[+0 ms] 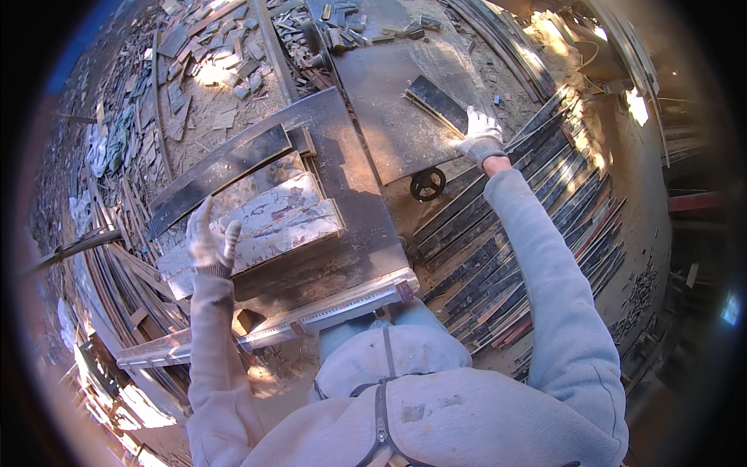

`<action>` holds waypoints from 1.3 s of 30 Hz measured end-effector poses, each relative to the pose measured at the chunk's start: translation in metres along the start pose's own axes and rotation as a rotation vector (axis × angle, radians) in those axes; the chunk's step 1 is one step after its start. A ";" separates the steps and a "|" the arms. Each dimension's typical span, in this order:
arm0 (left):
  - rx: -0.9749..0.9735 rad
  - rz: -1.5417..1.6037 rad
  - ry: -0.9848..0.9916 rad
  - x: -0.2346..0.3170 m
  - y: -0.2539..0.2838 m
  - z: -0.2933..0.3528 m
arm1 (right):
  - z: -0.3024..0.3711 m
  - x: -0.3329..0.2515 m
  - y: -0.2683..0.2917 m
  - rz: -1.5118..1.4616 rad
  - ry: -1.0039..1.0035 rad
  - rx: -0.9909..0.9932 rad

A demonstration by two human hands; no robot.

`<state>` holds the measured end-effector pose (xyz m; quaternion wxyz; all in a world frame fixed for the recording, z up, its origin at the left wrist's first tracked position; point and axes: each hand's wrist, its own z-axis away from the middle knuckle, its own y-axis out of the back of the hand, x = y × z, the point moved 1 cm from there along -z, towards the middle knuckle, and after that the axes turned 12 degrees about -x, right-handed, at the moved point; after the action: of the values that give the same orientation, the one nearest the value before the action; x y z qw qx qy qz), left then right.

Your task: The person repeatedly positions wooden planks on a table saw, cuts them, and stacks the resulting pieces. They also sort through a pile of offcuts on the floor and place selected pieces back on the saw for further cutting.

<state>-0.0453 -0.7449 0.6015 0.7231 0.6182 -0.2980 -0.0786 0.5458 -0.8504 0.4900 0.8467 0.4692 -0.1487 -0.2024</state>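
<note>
My left hand [212, 243], in a pale work glove, has its thumb and fingers apart over the left part of a stack of boards. On top of that stack are a whitish, paint-stained board [284, 218] and, behind it, a long dark board [222, 175]. The stack lies on the left part of a brown metal saw table [354, 175]. Out to the far right, my gloved right hand [478, 138] grips the right end of a short dark wooden board [437, 103], which lies slanted on the table's right part. Its underside is hidden.
A rail with a measuring scale [342, 310] runs along the table's near edge, close to my body. Below the table's right side is a black handwheel [427, 184]. Long dark planks [498, 265] are piled at the right. Wood offcuts [226, 66] litter the far left.
</note>
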 end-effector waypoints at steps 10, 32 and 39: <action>-0.280 0.537 0.174 0.184 -0.087 0.164 | 0.002 0.048 -0.017 -0.913 0.366 -0.648; -0.831 -0.187 0.132 0.243 -0.188 0.152 | 0.201 -0.053 -0.158 0.103 1.062 -0.174; -0.958 -0.130 0.172 0.242 -0.186 0.138 | 0.201 0.007 -0.159 0.034 0.755 -0.125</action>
<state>0.1254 -1.0200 0.5157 0.9417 0.2377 -0.1285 -0.2006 0.4304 -1.0773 0.4578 0.8720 0.4556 0.1785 -0.0096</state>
